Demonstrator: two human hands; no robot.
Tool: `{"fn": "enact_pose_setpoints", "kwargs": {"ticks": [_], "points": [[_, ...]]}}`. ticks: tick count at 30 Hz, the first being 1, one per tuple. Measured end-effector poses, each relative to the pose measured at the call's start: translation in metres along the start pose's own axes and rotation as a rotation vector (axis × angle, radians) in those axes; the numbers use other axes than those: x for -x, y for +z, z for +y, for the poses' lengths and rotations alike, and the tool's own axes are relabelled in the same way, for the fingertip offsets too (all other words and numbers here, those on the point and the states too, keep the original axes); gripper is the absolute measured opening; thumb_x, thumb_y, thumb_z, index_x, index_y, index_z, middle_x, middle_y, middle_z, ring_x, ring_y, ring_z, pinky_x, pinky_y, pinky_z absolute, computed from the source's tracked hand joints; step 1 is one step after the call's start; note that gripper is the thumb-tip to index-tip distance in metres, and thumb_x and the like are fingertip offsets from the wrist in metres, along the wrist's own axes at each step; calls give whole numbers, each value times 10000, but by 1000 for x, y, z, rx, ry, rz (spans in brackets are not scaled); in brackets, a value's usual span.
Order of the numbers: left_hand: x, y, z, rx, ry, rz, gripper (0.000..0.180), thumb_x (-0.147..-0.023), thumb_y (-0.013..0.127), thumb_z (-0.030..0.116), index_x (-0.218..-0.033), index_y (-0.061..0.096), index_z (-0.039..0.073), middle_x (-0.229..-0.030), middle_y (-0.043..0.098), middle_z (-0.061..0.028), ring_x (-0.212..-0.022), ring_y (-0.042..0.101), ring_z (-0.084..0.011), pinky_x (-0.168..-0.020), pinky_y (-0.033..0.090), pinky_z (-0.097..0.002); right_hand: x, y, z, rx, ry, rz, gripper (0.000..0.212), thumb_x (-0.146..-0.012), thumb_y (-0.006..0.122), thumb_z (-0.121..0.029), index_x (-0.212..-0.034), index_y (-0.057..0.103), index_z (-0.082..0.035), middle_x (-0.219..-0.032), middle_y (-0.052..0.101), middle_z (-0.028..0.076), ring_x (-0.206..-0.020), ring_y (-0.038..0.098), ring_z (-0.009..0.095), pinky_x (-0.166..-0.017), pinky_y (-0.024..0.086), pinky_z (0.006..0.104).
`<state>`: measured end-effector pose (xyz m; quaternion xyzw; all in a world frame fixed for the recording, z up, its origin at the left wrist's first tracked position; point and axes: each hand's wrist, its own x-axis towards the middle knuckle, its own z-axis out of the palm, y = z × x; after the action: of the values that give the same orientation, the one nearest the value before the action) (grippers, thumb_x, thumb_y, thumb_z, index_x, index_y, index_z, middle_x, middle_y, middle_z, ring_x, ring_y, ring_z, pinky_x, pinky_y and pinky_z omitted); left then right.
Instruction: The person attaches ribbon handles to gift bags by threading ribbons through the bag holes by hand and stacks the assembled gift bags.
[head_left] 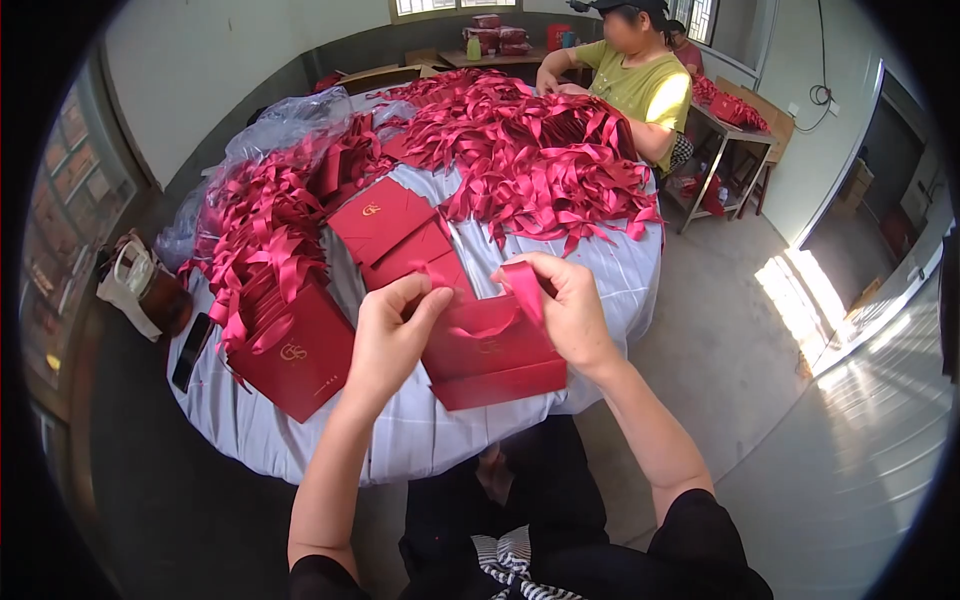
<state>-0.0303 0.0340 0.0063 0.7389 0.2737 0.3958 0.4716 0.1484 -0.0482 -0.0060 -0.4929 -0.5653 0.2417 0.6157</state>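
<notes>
A dark red paper gift bag (495,375) with a gold emblem lies flat on the cloth-covered table right in front of me. My right hand (572,312) pinches a loop of shiny red ribbon (525,290) above the bag's upper right part. My left hand (400,325) is closed in a pinch over the bag's upper left, with a bit of red ribbon at its fingertips. Between the hands a ribbon strand sags across the bag. Just beyond lie more flat red bags (385,220), overlapping each other.
To the left runs a row of stacked red bags (300,350) with ribbon handles, beside clear plastic wrap (285,125) and a black phone (192,352). A large ribboned heap (540,150) covers the far side. A co-worker in a yellow-green shirt (640,90) is at the far right.
</notes>
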Motion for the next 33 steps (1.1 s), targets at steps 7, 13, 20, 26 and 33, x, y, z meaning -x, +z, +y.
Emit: {"fn": "enact_pose_setpoints", "kwargs": {"ticks": [7, 13, 20, 26, 33], "points": [[2, 20, -36, -294, 174, 337, 178, -906, 575, 74, -816, 457, -24, -614, 402, -179, -553, 312, -173, -503, 363, -308, 16, 22, 23, 110, 55, 180, 123, -911, 534, -25, -930, 628, 51, -767, 638, 22, -697, 566, 55, -625, 461, 221], [5, 22, -57, -268, 101, 326, 180, -920, 554, 101, -828, 462, -23, -647, 451, -221, -548, 343, -274, -524, 381, -340, 17, 20, 68, 64, 239, 243, 232, -951, 474, -106, -850, 633, 29, -702, 599, 17, -634, 529, 63, -584, 436, 234], [12, 21, -67, -365, 4, 335, 185, -919, 545, 93, -821, 438, -22, -680, 479, -257, -617, 357, -420, -540, 398, -383, 21, 31, 102, -165, 471, 307, 297, -940, 508, -165, -736, 568, 42, -588, 476, -11, -536, 384, 62, -494, 344, 277], [10, 23, -72, -372, -15, 334, 198, -914, 548, 94, -810, 429, -24, -707, 502, -271, -690, 454, -477, -552, 407, -415, 18, 25, 93, -343, 635, 237, 275, -950, 523, -224, -830, 601, 11, -711, 574, 17, -601, 513, 85, -553, 430, 254], [12, 25, -72, -351, -5, 334, 207, -914, 549, 105, -804, 440, -31, -717, 517, -269, -697, 490, -469, -564, 412, -426, 19, 10, 63, -604, 644, 56, 300, -962, 514, -302, -953, 612, -18, -867, 634, 74, -791, 620, 128, -727, 511, 262]]}}
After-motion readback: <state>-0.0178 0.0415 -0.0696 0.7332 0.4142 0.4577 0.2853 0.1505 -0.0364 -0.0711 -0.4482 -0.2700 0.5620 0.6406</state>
